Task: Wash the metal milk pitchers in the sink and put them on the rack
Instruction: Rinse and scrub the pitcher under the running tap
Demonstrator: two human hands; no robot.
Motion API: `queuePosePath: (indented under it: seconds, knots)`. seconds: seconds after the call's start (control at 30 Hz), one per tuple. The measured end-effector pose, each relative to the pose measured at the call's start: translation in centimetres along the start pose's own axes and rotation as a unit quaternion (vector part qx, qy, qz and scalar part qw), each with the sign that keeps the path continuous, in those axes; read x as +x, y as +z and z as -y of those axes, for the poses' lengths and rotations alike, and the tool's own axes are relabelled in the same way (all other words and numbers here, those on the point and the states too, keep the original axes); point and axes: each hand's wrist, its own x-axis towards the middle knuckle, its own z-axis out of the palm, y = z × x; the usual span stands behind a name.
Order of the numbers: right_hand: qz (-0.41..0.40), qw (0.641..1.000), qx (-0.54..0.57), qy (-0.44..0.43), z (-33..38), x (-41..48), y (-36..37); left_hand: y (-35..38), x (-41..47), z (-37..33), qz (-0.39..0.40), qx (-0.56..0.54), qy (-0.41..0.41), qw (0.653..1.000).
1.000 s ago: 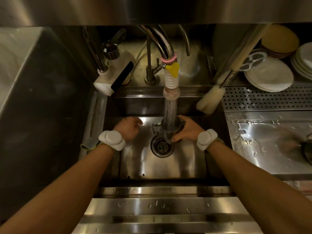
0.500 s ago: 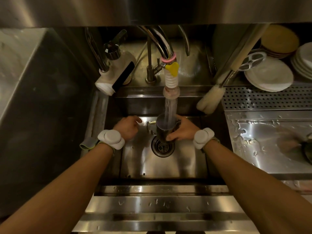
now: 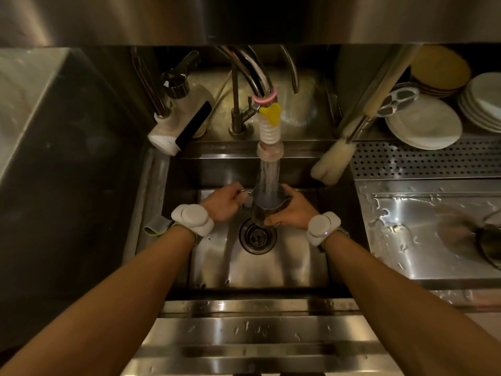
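1. Under the running tap [image 3: 269, 151], above the drain [image 3: 257, 236] of the sink [image 3: 271, 270], you hold the pitcher [image 3: 267, 206] in the stream.
2. Your left grip [image 3: 225, 202] has its fingers curled onto the handle at the pitcher's left. Your right grip [image 3: 291, 211] wraps the body from the right and near side. Neither is slack.
3. Wet steel is slick and the stream pushes down into the cup, so a loosened hold would likely drop it onto the drain. A full pitcher may also splash over its rim, and lifting straight up would knock the nozzle.
4. Its long axis stands nearly upright, with the mouth facing up at the tap and the handle pointing left. The spout is hidden, so you cannot tell its direction.
5. The perforated rack [image 3: 423, 161] lies far right, well apart.
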Motion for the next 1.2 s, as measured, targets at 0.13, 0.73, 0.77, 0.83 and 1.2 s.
queuePosePath:
  seconds: [0.13, 0.73, 0.77, 0.83, 1.2]
  knots:
    - [0.016, 1.000, 0.010, 0.011, -0.3, -0.1, -0.4, -0.6, -0.3, -0.5, -0.018, -0.027, 0.019, 0.999]
    - [-0.011, 0.996, -0.030, 0.078, -0.3, -0.9, -1.3, -2.4, -3.1, 0.5, -0.137, 0.289, 0.089, 0.943]
    - [-0.012, 0.996, -0.030, 0.081, -0.2, -1.0, -1.2, -2.4, -3.2, 0.5, -0.140, 0.299, 0.091, 0.940]
    - [-0.013, 0.996, -0.030, 0.077, 0.0, -1.1, -1.2, -2.5, -3.4, 0.2, -0.144, 0.323, 0.097, 0.930]
    - [-0.015, 0.997, -0.042, 0.066, 0.0, -1.7, -1.2, -2.3, -4.1, -0.4, -0.157, 0.348, 0.092, 0.920]
